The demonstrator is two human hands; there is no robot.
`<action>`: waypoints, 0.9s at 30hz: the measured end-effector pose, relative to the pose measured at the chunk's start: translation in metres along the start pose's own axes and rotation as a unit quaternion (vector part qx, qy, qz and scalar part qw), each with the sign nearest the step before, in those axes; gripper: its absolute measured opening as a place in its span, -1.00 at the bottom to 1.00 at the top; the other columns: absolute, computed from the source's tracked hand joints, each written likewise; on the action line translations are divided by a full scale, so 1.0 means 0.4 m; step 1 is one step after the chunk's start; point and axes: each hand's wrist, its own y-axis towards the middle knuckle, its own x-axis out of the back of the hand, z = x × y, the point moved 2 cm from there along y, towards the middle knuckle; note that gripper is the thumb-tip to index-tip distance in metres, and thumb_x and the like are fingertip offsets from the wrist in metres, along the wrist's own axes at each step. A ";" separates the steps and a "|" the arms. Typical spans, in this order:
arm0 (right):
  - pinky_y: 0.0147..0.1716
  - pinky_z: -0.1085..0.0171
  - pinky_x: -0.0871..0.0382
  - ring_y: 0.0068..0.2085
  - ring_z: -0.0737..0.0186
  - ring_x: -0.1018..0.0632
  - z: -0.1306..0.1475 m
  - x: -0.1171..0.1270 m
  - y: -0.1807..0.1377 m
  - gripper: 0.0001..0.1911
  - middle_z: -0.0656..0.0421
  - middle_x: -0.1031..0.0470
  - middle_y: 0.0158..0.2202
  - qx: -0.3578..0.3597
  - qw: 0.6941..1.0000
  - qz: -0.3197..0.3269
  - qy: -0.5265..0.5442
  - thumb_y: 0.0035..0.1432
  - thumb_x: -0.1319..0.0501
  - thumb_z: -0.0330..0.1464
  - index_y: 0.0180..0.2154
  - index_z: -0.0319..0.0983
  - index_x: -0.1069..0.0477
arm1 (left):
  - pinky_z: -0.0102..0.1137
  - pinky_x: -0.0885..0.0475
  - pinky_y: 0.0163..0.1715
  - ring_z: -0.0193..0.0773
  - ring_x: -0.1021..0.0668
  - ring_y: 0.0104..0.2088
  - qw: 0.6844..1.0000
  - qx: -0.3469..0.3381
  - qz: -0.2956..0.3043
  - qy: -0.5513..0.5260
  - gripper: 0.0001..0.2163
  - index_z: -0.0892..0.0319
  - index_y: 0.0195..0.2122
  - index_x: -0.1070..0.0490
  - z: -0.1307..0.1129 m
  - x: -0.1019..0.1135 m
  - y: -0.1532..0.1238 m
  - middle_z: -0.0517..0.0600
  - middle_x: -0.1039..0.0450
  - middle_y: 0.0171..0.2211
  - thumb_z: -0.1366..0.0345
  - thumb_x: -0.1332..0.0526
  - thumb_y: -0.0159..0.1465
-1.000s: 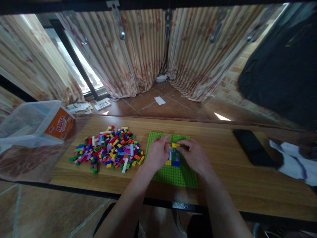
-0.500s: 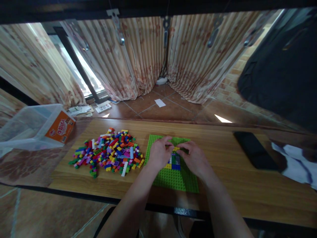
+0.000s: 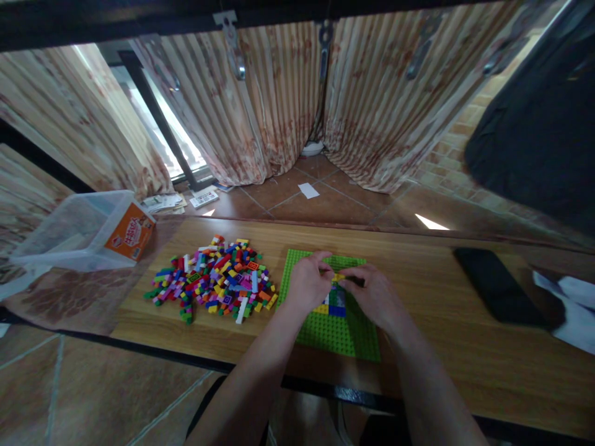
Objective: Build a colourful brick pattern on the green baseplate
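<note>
A green studded baseplate (image 3: 337, 334) lies on the wooden table (image 3: 418, 347) in front of me. A small build of blue, yellow, white and grey bricks (image 3: 335, 302) stands on it. My left hand (image 3: 307, 286) and my right hand (image 3: 375, 296) meet over the far end of that build. The fingertips of both pinch a small yellow brick (image 3: 338, 277) between them. A heap of loose coloured bricks (image 3: 214, 279) lies left of the baseplate, close to my left hand.
A clear plastic tub (image 3: 83, 230) with an orange label sits at the table's left end. A black phone (image 3: 498, 286) and a white cloth (image 3: 574, 303) lie at the right. Curtains (image 3: 279, 99) and tiled floor are behind the table; a dark garment (image 3: 543, 124) hangs at upper right.
The view has shifted slightly. Both hands stay together over the build, fingers working the small yellow brick at its far end.
</note>
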 end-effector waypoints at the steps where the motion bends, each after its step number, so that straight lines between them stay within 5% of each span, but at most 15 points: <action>1: -0.19 0.13 -0.40 -0.26 0.13 -0.54 -0.003 0.000 -0.001 -0.79 0.10 -0.54 -0.30 0.002 1.000 -0.004 0.003 0.08 -0.24 -0.28 -0.27 -0.14 -0.63 | -0.33 -0.48 -0.08 -0.23 -0.62 -0.23 1.000 -0.001 0.000 0.002 -0.57 0.13 0.08 -0.45 0.001 -0.001 0.001 -0.05 -0.64 -0.28 0.48 -0.23 0.16; 17: -0.19 0.13 -0.42 -0.27 0.12 -0.55 -0.036 0.004 0.000 -0.66 0.11 -0.53 -0.29 0.000 0.998 -0.001 0.064 0.02 -0.29 -0.12 -0.22 -0.16 -0.63 | -0.32 -0.48 -0.08 -0.20 -0.61 -0.22 0.999 -0.022 -0.017 0.044 -0.66 0.14 -0.04 -0.54 0.005 -0.010 -0.003 -0.03 -0.63 -0.28 0.47 -0.21 0.15; 22: -0.10 0.12 -0.39 -0.16 0.08 -0.58 -0.046 0.014 0.006 -0.59 0.06 -0.62 -0.20 -0.020 0.995 0.000 0.095 0.17 -0.16 -0.07 -0.20 -0.20 -0.61 | -0.37 -0.47 -0.07 -0.25 -0.63 -0.20 1.000 -0.008 0.010 0.005 -0.66 0.14 0.00 -0.52 0.016 -0.008 0.004 -0.04 -0.64 -0.25 0.43 -0.21 0.19; 27: -0.17 0.15 -0.38 -0.23 0.09 -0.57 -0.037 0.006 0.011 -0.57 0.10 -0.60 -0.32 -0.017 0.997 -0.014 0.069 0.20 -0.11 -0.05 -0.29 -0.20 -0.62 | -0.34 -0.47 -0.03 -0.22 -0.63 -0.14 1.000 -0.011 0.007 -0.006 -0.68 0.19 0.03 -0.50 0.010 -0.004 0.006 0.01 -0.65 -0.21 0.39 -0.11 0.30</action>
